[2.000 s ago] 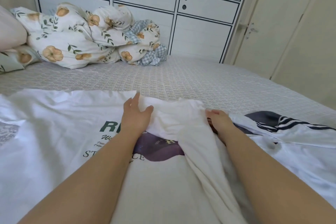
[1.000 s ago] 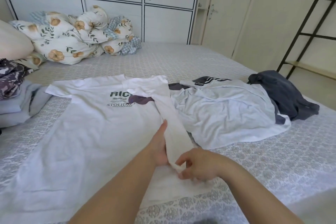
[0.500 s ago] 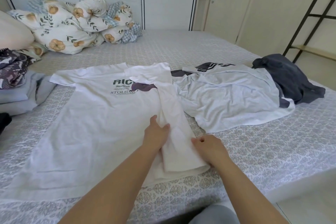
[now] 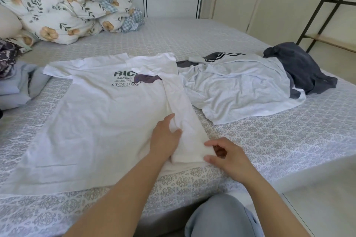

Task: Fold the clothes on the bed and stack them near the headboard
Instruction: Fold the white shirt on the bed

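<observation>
The white cotton T-shirt with dark green lettering on its chest [image 4: 92, 121] lies flat, face up, on the grey patterned bed [image 4: 269, 140], its collar toward the far side and its hem at the near edge, so its long axis runs away from the person. Its right side is already turned inward as a narrow folded strip [image 4: 181, 113] that runs along that same axis. The left hand [image 4: 165, 138] rests on the inner edge of the strip near the hem, fingers [image 4: 169, 119] straight and close together, pressing the cloth flat. The right hand [image 4: 229, 156] sits at the strip's near outer corner, thumb and forefinger curled and pinching the edge. The unfolded left side of the shirt stretches well away to the left, nearer the left hand, so the matching fold probably falls to that hand. A crumpled pale grey garment [image 4: 237, 90] and a dark grey one [image 4: 300, 69] lie just to the right, unfolded.
</observation>
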